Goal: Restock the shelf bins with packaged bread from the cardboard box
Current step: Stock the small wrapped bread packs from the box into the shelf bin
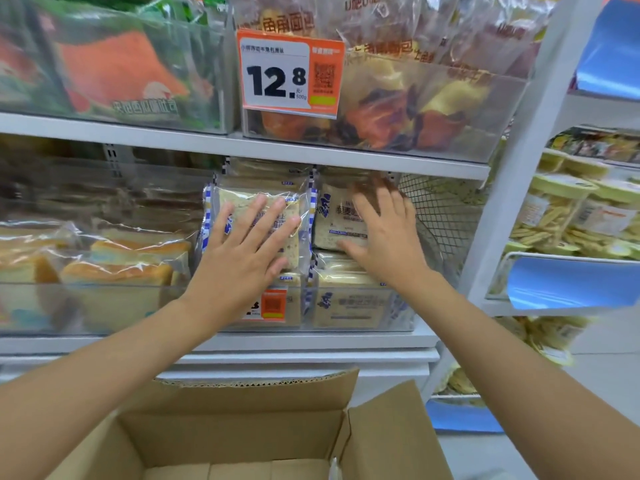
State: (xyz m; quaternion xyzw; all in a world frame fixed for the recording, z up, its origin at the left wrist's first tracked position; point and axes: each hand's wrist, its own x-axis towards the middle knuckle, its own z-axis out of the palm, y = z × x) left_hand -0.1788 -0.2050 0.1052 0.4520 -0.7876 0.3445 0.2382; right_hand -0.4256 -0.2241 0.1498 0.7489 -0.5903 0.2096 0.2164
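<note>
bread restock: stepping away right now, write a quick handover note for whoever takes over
Left hand: open, flat on the top left bread pack.
Right hand: open, flat on the top right bread pack.
Both packs sit on stacks in the clear shelf bin on the middle shelf.
Cardboard box: open below the shelf, with no packs in the part in view.
Done: the bin looks nearly full.
Left: probably push both packs level, then check the rest of the box.
</note>
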